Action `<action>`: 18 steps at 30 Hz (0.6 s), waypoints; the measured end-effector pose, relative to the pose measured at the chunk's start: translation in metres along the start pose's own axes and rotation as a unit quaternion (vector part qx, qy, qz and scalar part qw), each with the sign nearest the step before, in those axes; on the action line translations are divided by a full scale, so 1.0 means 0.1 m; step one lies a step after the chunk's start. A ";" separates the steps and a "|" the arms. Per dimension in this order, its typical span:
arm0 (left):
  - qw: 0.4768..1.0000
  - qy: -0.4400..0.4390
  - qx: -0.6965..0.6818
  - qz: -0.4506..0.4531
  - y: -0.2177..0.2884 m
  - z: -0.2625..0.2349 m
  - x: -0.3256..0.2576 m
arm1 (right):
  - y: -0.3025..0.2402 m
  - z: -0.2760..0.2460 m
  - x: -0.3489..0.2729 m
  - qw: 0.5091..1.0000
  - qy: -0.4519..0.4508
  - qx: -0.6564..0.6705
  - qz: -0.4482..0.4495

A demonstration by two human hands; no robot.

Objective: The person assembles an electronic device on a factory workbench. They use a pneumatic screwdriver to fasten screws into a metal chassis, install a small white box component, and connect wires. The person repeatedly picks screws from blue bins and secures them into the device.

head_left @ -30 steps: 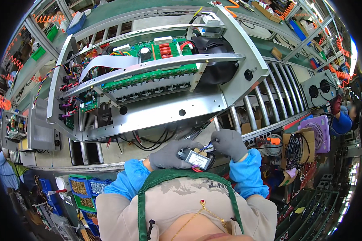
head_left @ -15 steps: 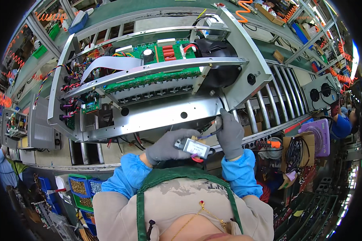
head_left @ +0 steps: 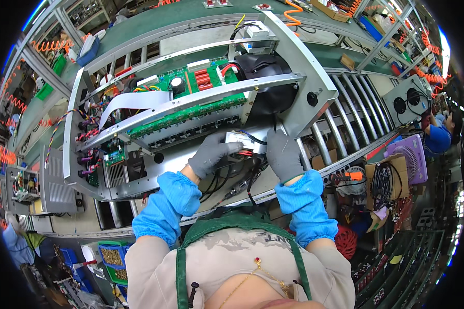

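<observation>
Both hands, left [head_left: 211, 157] and right [head_left: 283, 154], wear grey gloves above bright blue sleeve covers [head_left: 166, 208]. The module [head_left: 245, 140] between them is white and silvery, with red and black wires [head_left: 250, 153]. The chassis [head_left: 191, 110] is bare silver metal; its boards [head_left: 188, 110] are green, with red blocks [head_left: 203, 80] and a white ribbon cable [head_left: 131, 100]. The counter [head_left: 139, 31] is green. The apron [head_left: 232, 221] is dark green over a beige shirt. Orange coiled hoses [head_left: 294, 15] hang beyond. A purple fan [head_left: 410, 157] stands at the right.

Bright, even overhead light, sharp centre, soft shadows, strong fisheye bending and dark corners at the rim.
</observation>
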State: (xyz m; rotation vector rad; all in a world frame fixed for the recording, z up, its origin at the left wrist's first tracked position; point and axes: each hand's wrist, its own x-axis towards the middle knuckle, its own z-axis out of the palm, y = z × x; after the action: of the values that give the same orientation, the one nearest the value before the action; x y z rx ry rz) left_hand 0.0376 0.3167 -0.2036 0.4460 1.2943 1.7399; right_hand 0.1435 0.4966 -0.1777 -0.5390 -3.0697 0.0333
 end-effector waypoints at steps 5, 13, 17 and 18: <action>0.952 0.048 0.294 0.067 0.07 0.06 -0.03 | 0.04 -0.02 0.05 1.000 0.019 0.012 0.006; 0.727 0.138 0.654 0.158 0.11 0.20 -0.21 | -0.04 0.23 0.25 0.994 0.031 0.058 0.088; 0.721 0.173 0.618 0.263 0.09 0.23 -0.34 | -0.19 -0.08 -0.05 0.992 0.078 0.063 0.072; 0.732 0.143 0.602 0.284 0.05 0.21 -0.34 | -0.19 -0.06 -0.09 0.994 0.072 0.067 0.052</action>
State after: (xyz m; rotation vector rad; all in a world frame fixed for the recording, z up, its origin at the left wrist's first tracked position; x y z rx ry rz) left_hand 0.0690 0.3011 -0.1840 1.4641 2.6665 1.1489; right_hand 0.1459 0.4761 -0.1711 -0.6603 -2.8718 0.1923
